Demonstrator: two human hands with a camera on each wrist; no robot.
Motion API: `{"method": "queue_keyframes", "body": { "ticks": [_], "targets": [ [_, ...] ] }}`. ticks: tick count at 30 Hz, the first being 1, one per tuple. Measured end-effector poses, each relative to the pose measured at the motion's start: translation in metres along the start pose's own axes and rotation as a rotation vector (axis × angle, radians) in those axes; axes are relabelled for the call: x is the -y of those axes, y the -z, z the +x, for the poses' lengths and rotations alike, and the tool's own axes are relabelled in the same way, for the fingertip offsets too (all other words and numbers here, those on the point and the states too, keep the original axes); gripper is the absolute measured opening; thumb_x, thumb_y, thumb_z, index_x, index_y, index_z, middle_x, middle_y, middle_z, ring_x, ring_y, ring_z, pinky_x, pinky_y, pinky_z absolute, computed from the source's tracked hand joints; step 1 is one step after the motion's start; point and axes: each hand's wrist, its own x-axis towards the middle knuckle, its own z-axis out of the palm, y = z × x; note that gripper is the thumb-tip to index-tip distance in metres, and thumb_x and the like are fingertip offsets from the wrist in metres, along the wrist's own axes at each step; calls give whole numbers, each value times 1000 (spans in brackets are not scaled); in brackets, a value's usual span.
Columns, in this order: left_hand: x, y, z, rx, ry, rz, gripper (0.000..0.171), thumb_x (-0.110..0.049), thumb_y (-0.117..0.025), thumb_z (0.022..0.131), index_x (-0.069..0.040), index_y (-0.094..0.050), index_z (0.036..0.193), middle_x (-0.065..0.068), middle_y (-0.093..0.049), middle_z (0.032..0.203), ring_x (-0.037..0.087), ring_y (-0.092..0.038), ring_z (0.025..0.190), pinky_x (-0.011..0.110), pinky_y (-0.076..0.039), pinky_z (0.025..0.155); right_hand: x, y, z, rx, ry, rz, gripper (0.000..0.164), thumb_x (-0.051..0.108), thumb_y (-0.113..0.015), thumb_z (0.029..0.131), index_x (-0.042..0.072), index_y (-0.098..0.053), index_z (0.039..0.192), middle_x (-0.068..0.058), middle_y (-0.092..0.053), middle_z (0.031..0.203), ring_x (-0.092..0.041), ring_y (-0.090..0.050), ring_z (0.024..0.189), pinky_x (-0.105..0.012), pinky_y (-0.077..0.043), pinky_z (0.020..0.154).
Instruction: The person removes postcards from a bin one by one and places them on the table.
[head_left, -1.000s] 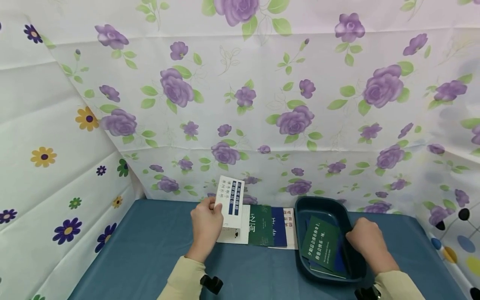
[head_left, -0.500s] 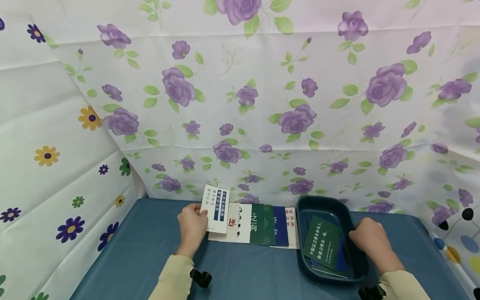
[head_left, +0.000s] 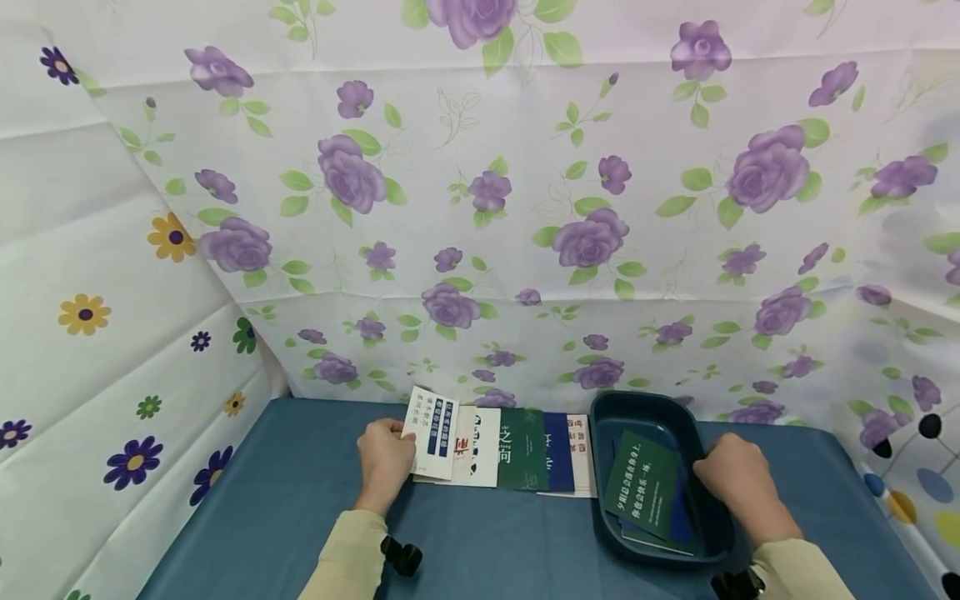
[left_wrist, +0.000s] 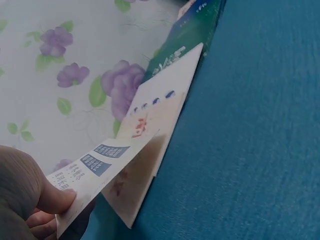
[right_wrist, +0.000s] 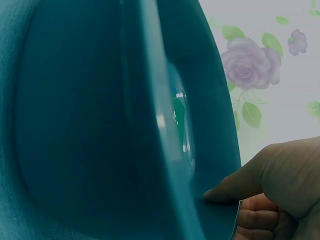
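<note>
My left hand (head_left: 385,462) pinches a white card (head_left: 431,433) with blue text blocks by its left edge, thumb on the printed face. In the left wrist view this card (left_wrist: 107,162) is tilted above the leftmost end of a row of overlapping cards. That row holds a cream card with red characters (head_left: 462,442), a white card (head_left: 486,454), a green card (head_left: 522,450), a dark blue one (head_left: 560,454) and another cream one (head_left: 583,458). My right hand (head_left: 738,479) grips the right rim of a dark teal tray (head_left: 645,410), thumb inside the rim in the right wrist view.
Inside the tray lies a green card (head_left: 642,487) with white writing, on top of blue and other cards. A blue-green cloth (head_left: 517,550) covers the table. Flowered curtains (head_left: 525,208) rise behind the row and at both sides.
My left hand has carried the white card left and lowered it over the row's left end, uncovering the white card and the cream one with red characters. The right hand stays on the tray.
</note>
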Motion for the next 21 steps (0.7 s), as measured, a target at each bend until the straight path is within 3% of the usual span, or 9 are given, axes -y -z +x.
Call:
{"method": "queue_keyframes", "body": {
  "ticks": [21],
  "targets": [
    [11,-10,2,-34,-74,106,9,-8,-66,78,-3,-67,85,5,-61,74,20,-58,68,39,-47,61,2,-3,0,-38,-11,-32,32,10,-52,79,16,-35,53,3,-26,50,-13,-28,43,-30,-29,43]
  ]
}}
